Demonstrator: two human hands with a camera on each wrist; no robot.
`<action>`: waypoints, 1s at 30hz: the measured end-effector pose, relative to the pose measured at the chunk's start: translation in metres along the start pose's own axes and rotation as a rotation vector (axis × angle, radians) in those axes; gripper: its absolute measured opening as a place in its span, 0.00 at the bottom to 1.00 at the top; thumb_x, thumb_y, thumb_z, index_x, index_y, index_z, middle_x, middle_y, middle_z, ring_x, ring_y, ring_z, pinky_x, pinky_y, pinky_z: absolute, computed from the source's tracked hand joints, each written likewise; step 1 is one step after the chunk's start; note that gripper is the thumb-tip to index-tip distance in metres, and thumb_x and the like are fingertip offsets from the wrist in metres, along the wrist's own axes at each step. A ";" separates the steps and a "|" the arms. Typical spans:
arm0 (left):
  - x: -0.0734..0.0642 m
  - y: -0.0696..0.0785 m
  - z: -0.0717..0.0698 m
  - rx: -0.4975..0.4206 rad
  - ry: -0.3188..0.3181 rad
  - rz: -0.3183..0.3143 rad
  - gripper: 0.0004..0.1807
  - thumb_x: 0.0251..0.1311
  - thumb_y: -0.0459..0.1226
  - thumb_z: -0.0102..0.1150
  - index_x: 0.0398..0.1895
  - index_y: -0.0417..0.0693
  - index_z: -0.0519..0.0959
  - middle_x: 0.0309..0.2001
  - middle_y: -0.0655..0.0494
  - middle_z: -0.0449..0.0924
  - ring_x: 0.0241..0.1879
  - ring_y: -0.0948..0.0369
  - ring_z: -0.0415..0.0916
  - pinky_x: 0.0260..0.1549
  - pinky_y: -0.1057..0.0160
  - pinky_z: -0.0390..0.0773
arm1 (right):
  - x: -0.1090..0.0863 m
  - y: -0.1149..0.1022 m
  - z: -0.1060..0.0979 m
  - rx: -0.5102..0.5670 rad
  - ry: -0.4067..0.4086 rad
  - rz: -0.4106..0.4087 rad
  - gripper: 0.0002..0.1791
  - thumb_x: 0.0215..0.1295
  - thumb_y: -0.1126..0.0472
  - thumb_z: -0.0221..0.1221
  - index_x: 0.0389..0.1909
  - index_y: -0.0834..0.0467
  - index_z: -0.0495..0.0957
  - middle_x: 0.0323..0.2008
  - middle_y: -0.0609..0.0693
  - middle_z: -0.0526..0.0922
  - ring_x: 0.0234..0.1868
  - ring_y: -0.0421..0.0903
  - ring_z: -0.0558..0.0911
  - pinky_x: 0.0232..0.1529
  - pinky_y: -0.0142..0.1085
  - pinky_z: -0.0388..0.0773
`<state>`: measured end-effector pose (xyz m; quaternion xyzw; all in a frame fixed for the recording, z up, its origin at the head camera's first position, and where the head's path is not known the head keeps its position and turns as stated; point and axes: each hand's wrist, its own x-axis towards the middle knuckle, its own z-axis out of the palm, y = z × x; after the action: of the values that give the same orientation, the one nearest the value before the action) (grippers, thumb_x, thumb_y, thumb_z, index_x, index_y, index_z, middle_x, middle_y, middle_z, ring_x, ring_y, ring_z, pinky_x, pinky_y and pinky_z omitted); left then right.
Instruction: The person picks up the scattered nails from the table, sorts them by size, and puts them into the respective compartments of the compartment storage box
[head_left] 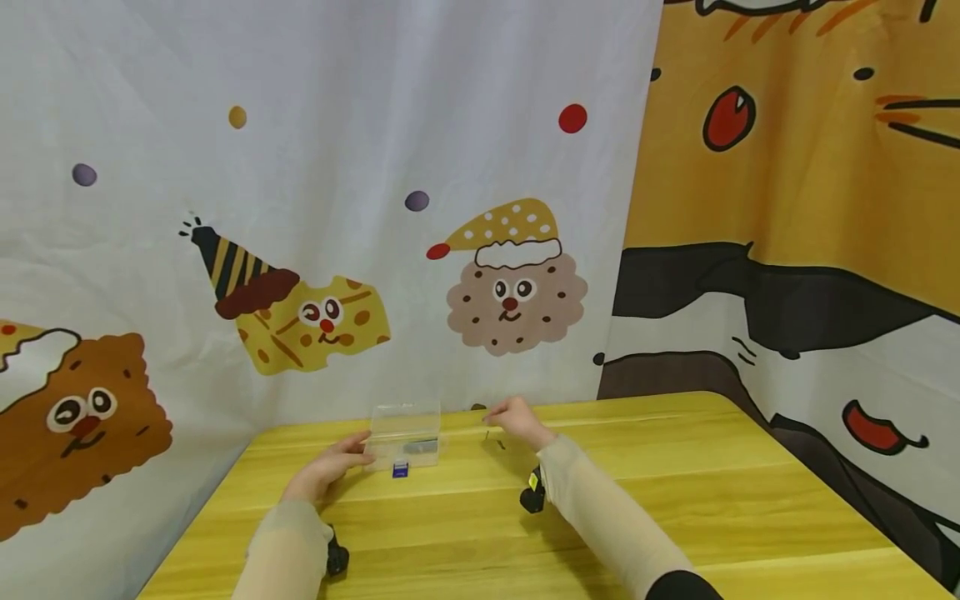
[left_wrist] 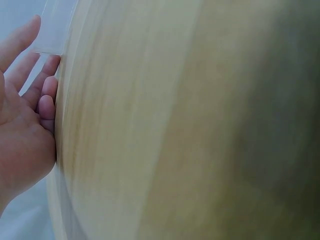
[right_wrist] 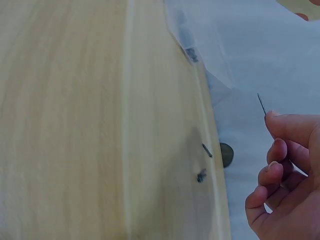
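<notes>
A clear plastic box (head_left: 382, 454) stands near the table's back edge with its lid (head_left: 405, 418) raised. My left hand (head_left: 330, 468) is at the box's left end, fingertips right at its corner; in the left wrist view its thumb is apart from the loosely bent fingers. Between thumb and index finger, my right hand (head_left: 519, 421) pinches a thin dark nail (right_wrist: 261, 104), point up in the right wrist view. Below it on the table lie another nail (right_wrist: 207, 150) and a small dark cluster of pieces (right_wrist: 201, 176). Grey pieces (head_left: 420, 447) show inside the box.
A small blue label (head_left: 401, 469) shows at the box's front. The wood-grain table (head_left: 450, 533) ends at a printed cloth backdrop (head_left: 315, 167) close behind the box. A dark wrist camera (head_left: 533, 493) sits on the right wrist and another (head_left: 337, 557) on the left.
</notes>
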<state>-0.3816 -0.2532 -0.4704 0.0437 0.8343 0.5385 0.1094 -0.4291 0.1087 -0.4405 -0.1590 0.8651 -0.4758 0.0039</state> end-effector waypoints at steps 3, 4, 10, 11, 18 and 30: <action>0.000 0.001 0.000 0.006 -0.003 0.000 0.40 0.64 0.40 0.61 0.75 0.39 0.53 0.70 0.27 0.50 0.70 0.35 0.47 0.64 0.33 0.48 | -0.002 -0.002 0.005 -0.002 -0.015 -0.023 0.11 0.64 0.65 0.61 0.42 0.68 0.85 0.42 0.57 0.85 0.48 0.54 0.81 0.52 0.48 0.76; 0.000 0.001 0.000 0.009 -0.006 0.001 0.41 0.64 0.40 0.61 0.75 0.39 0.53 0.70 0.27 0.50 0.70 0.35 0.47 0.64 0.34 0.48 | -0.002 -0.002 0.007 -0.003 -0.019 -0.030 0.11 0.64 0.65 0.61 0.42 0.69 0.85 0.42 0.57 0.85 0.48 0.54 0.81 0.51 0.48 0.77; 0.001 0.001 0.001 0.012 -0.002 -0.002 0.41 0.64 0.40 0.61 0.75 0.39 0.53 0.70 0.27 0.51 0.69 0.34 0.48 0.64 0.33 0.49 | 0.001 -0.001 0.018 -0.025 -0.028 -0.044 0.09 0.64 0.64 0.62 0.39 0.64 0.87 0.40 0.53 0.86 0.46 0.52 0.81 0.49 0.47 0.78; 0.001 0.001 0.001 0.006 0.002 -0.006 0.41 0.63 0.40 0.62 0.75 0.40 0.54 0.70 0.27 0.51 0.69 0.34 0.48 0.64 0.33 0.49 | 0.001 -0.001 0.020 -0.027 -0.030 -0.045 0.09 0.64 0.63 0.63 0.39 0.63 0.87 0.40 0.53 0.86 0.46 0.51 0.81 0.49 0.46 0.78; 0.002 -0.001 0.000 -0.003 0.019 -0.017 0.42 0.63 0.41 0.62 0.75 0.41 0.54 0.69 0.28 0.53 0.69 0.34 0.49 0.63 0.32 0.48 | 0.004 -0.007 0.030 -0.031 -0.044 -0.061 0.08 0.63 0.63 0.63 0.38 0.63 0.87 0.39 0.53 0.86 0.44 0.51 0.82 0.47 0.45 0.79; 0.000 0.000 0.000 -0.007 0.010 -0.018 0.41 0.64 0.41 0.62 0.76 0.41 0.54 0.70 0.29 0.52 0.69 0.34 0.48 0.63 0.32 0.48 | 0.007 -0.018 0.046 -0.036 -0.066 -0.100 0.06 0.61 0.65 0.64 0.35 0.64 0.87 0.35 0.54 0.87 0.39 0.48 0.83 0.42 0.40 0.80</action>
<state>-0.3819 -0.2528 -0.4704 0.0332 0.8333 0.5408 0.1101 -0.4235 0.0599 -0.4495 -0.2176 0.8639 -0.4543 0.0057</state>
